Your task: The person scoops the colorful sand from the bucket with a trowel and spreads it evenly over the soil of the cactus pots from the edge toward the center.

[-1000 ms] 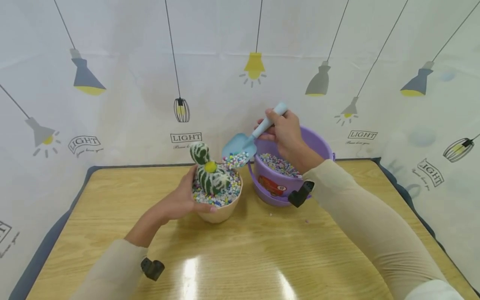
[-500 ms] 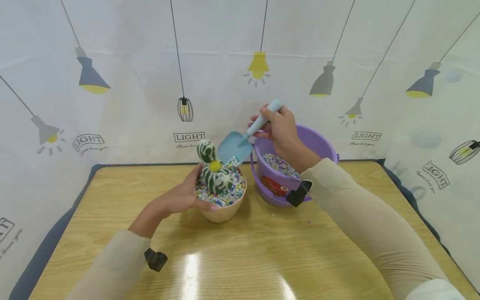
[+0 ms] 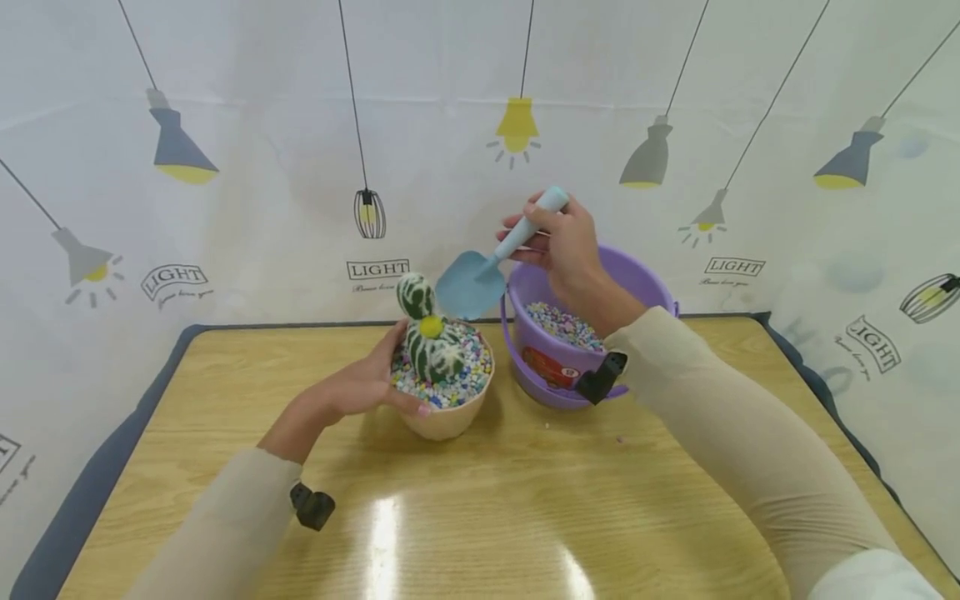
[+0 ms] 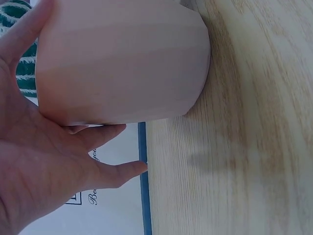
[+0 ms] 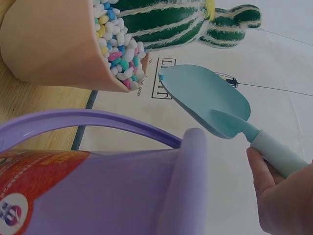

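Note:
My left hand (image 3: 371, 379) grips the left side of a peach-coloured flowerpot (image 3: 442, 421), thumb along its front rim. In the pot stands a green, white-striped cactus (image 3: 429, 354) with a yellow flower, surrounded by colourful pebbles (image 3: 474, 367). My right hand (image 3: 566, 242) holds a light-blue trowel (image 3: 471, 285) by its handle, the blade tilted down over the pot's back right rim. The right wrist view shows the trowel blade (image 5: 208, 95) nearly bare, a small blue speck at its tip. Below the right hand is a purple bucket (image 3: 536, 333) holding more pebbles (image 3: 562, 325).
The wooden table (image 3: 480, 517) carries the pot and bucket near its back edge. A couple of stray pebbles (image 3: 619, 439) lie in front of the bucket. Behind rises a white cloth backdrop (image 3: 262, 167) printed with lamps. The bucket's purple handle (image 5: 88, 117) hangs down toward the pot.
The trowel has tipped downward and its load of pebbles has slid off into the pot; the blade is now raised slightly. The left hand keeps its grip on the flowerpot.

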`<state>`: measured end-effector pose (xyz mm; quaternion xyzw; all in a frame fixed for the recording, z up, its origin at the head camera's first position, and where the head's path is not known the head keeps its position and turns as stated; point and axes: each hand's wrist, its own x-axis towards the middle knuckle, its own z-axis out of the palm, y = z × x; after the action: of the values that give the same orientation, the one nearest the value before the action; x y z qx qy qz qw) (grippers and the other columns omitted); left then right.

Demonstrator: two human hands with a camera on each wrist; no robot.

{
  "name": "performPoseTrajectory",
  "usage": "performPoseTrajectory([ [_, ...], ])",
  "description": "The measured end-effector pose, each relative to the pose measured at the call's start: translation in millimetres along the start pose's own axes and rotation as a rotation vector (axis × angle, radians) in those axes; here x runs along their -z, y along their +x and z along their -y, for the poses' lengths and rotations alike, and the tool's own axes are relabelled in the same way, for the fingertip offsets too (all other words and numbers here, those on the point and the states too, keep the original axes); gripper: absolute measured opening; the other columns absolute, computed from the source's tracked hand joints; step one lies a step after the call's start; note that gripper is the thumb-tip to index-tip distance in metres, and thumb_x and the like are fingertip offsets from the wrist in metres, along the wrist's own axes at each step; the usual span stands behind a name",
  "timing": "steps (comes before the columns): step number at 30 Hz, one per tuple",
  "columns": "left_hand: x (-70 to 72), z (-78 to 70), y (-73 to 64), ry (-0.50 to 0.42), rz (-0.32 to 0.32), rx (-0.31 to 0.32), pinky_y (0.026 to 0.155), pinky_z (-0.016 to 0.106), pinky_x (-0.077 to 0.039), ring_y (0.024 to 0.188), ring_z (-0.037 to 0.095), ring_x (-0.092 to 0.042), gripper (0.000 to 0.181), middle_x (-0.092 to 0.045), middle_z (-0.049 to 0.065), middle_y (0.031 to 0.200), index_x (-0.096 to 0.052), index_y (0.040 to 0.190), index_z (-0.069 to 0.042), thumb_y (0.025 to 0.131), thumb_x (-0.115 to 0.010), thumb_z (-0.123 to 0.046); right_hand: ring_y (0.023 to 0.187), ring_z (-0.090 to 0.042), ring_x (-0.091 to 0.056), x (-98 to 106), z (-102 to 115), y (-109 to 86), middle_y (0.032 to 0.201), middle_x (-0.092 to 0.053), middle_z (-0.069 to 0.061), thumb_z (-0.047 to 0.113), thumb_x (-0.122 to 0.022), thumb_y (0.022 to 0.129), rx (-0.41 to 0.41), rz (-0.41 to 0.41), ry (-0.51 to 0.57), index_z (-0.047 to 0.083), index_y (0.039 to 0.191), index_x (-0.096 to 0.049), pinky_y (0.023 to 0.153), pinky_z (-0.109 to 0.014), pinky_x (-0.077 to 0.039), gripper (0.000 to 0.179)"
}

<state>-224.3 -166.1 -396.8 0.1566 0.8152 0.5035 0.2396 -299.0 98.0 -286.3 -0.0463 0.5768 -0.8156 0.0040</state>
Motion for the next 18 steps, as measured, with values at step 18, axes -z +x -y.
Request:
performPoseTrajectory([
  [18,-3.5,4.1,-4.0,0.038,-0.042,-0.115,0.118,0.053,-0.018,0.144,0.037,-0.021,0.124,-0.012,0.018,0.159,0.003,0.156,-0.011,0.070,-0.085,-0.029,0.074,-0.030,-0.072,22,13,11.8,0.080,-0.070,-0.015,0.012,-0.054,0.099,-0.023,-0.159,0.042,0.004,0.107,-0.053,0.065,-0.041,-0.060,0.012],
])
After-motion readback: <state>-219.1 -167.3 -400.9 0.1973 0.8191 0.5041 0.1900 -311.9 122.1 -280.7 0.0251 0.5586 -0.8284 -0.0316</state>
